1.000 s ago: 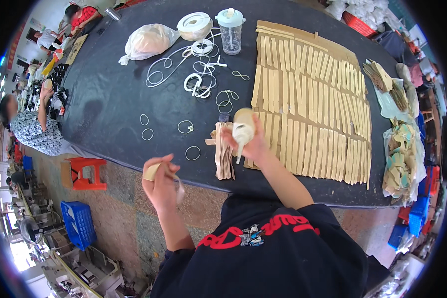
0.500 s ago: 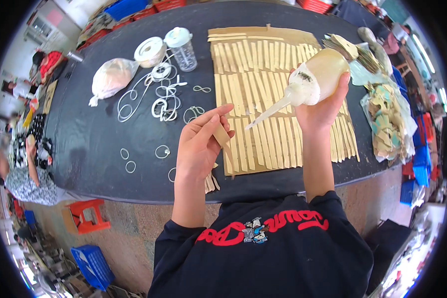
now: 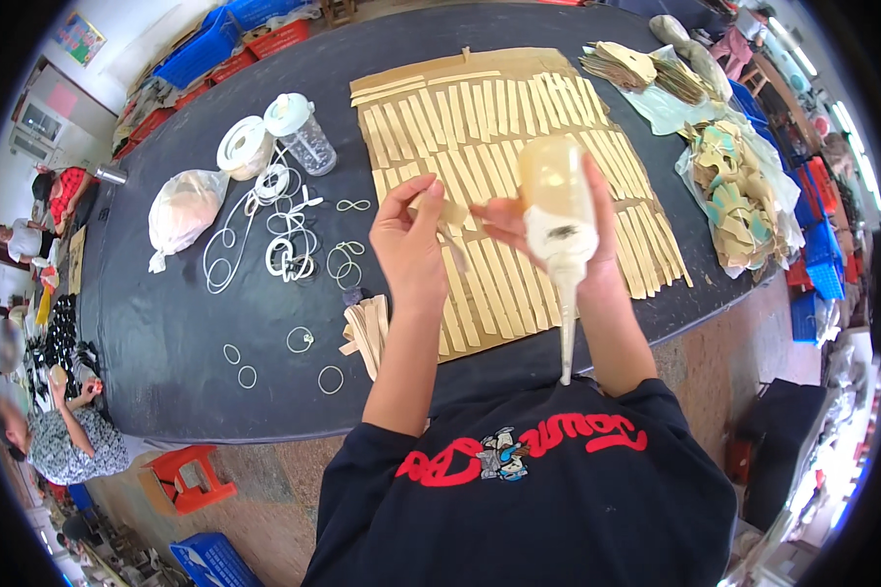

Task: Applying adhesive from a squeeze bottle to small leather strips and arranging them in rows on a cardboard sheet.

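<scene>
My left hand pinches a short beige strip between thumb and fingers over the cardboard. In my right hand is a squeeze bottle with yellowish contents and a long thin nozzle, pointing down toward my chest. Fingers of that hand reach out to the strip's right end; whether they grip it I cannot tell. Beneath both hands lies a brown cardboard sheet bearing rows of beige strips. Beside my left forearm rests a bundle of pale strips.
To the left are a tied plastic bag, a white roll, a lidded clear cup, white cord and several rubber bands. Scrap pieces lie at the right. Another person sits at the far left.
The bottle has swung from pointing left to pointing down toward me. Both hands have come closer together, my right fingers now at the strip. The view has shifted.
</scene>
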### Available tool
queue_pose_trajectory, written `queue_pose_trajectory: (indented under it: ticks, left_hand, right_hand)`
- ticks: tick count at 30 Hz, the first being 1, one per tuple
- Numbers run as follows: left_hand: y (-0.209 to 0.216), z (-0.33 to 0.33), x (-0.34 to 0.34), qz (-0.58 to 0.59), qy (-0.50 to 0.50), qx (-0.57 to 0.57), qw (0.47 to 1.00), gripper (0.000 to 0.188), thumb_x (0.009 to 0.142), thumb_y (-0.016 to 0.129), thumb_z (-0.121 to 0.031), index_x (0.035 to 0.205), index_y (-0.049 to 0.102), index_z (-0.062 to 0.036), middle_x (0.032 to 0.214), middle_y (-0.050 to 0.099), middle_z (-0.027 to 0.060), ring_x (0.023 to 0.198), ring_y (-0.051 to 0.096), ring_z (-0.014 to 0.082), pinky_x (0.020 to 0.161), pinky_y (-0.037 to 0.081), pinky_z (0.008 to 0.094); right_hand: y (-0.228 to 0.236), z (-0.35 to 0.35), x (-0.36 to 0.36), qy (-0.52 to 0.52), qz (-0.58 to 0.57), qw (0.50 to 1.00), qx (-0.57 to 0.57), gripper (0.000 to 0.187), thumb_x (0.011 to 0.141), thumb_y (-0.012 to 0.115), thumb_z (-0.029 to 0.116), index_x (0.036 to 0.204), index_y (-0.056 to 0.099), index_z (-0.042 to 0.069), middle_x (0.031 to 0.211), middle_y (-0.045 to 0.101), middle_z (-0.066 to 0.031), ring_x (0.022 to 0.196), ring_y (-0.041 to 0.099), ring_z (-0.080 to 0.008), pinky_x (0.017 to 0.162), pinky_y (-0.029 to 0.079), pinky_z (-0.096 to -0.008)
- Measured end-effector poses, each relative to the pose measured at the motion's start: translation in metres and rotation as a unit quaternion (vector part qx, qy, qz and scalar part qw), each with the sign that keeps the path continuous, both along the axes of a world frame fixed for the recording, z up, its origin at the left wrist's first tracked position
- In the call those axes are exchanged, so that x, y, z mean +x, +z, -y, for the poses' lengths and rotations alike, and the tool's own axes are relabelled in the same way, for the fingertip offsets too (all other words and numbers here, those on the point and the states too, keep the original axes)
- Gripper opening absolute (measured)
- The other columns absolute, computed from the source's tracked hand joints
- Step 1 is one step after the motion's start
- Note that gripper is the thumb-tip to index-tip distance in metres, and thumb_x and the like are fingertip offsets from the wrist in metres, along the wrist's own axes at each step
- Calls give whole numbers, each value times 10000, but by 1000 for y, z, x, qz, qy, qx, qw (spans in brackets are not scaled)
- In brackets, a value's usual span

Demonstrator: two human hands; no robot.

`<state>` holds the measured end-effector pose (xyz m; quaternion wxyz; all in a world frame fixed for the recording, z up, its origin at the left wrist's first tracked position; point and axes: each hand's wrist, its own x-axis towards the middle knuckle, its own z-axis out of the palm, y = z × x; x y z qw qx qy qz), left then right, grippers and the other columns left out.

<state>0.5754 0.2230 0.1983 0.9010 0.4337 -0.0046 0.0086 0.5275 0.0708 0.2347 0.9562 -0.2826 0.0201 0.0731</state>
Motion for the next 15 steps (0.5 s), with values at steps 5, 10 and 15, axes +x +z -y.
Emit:
queue_pose_trajectory:
  ticks: [5, 10, 15]
  left_hand:
    - [-10, 29, 2, 2, 21, 107, 994, 168, 832, 625, -82, 964, 580, 13, 862, 591, 47, 747, 538, 80, 642, 425, 224]
    - [25, 0, 11, 224, 86, 359, 902, 361, 850, 552, -71, 1199, 505, 7, 1171, 506, 92, 1081, 484, 157, 860, 409, 214]
    - [172, -71, -11, 654, 272, 337, 620, 400, 851, 539, -127, 1227, 456, -16, 1209, 454, 95, 1115, 439, 176, 888, 371, 250]
  right_hand:
    - [-14, 5, 12, -52, -49, 997, -31, 665, 837, 359, 627, 1169, 488, 65, 1016, 583, -287, 1016, 566, -388, 928, 419, -444]
    - [-6, 32, 9, -21, -30, 999, -32, 637, 833, 411, 606, 1131, 520, 53, 1012, 571, -302, 948, 599, -379, 832, 509, -408]
    - [15, 52, 7, -13, -19, 1000, -9, 646, 847, 416, 580, 1174, 500, 28, 1055, 522, -361, 918, 599, -410, 776, 542, -392]
